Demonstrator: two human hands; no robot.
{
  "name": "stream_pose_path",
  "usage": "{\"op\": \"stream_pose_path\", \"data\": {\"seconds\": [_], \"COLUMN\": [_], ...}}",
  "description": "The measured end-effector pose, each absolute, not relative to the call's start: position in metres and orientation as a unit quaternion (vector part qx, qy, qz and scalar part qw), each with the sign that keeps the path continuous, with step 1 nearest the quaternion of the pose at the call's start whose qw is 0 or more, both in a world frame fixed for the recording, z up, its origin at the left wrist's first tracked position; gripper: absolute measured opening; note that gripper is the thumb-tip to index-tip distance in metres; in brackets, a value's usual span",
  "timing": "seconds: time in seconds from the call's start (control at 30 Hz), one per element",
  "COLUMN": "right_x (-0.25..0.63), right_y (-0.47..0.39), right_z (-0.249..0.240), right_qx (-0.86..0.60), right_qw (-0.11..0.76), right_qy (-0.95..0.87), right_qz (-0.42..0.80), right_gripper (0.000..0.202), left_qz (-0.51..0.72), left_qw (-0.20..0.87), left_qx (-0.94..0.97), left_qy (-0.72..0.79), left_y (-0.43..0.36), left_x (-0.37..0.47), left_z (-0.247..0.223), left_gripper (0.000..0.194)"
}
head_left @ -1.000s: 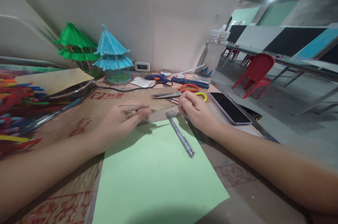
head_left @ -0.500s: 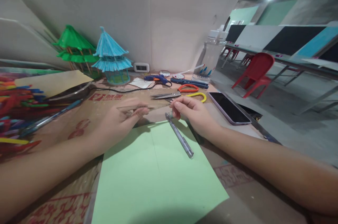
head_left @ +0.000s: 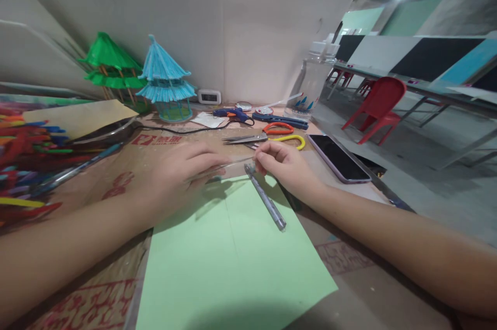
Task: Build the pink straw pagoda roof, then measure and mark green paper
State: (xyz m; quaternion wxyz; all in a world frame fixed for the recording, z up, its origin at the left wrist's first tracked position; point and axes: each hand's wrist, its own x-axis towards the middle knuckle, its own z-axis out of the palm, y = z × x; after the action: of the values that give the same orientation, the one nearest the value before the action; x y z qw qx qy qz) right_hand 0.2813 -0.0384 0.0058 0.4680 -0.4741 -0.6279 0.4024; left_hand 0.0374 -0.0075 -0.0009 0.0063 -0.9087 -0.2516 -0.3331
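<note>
A light green sheet of paper (head_left: 233, 262) lies on the table with a grey pen (head_left: 266, 198) on its upper right part. Above its far edge, my right hand (head_left: 281, 164) pinches one end of a thin clear strip (head_left: 239, 162), perhaps a ruler. My left hand (head_left: 190, 172), blurred by motion, is at the strip's other end, palm down, and its grip cannot be made out. Beyond the hands lie scissors (head_left: 285, 138) with orange and yellow handles.
A phone (head_left: 339, 159) lies at the right. Behind are a blue glue gun (head_left: 233, 113), a clear bottle (head_left: 306, 84), a small white clock (head_left: 209, 97), and blue (head_left: 166, 79) and green (head_left: 111, 63) model towers. Coloured sticks (head_left: 27, 148) are piled at the left.
My left hand has turned more palm down, its fingers now stretched over the clear strip. My right hand keeps its pinch. The whole view has shifted slightly.
</note>
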Motion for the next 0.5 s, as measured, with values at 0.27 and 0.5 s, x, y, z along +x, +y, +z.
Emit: {"op": "stream_pose_path", "data": {"seconds": [0.27,0.5], "right_x": [0.282,0.282], "right_y": [-0.038,-0.038], "right_z": [0.004,0.004], "right_qx": [-0.472,-0.442], "right_qw": [0.467,0.484], "right_qy": [-0.637,-0.630], "right_qz": [0.391,0.416], "right_gripper": [0.004,0.011], "left_qz": [-0.345,-0.375], "left_qw": [-0.052,-0.176], "left_qx": [-0.898,-0.846], "left_qy": [-0.266,-0.337], "left_y": [-0.009,-0.012], "left_x": [0.040,0.048], "left_z": [0.001,0.005], "left_gripper": [0.024,0.028]}}
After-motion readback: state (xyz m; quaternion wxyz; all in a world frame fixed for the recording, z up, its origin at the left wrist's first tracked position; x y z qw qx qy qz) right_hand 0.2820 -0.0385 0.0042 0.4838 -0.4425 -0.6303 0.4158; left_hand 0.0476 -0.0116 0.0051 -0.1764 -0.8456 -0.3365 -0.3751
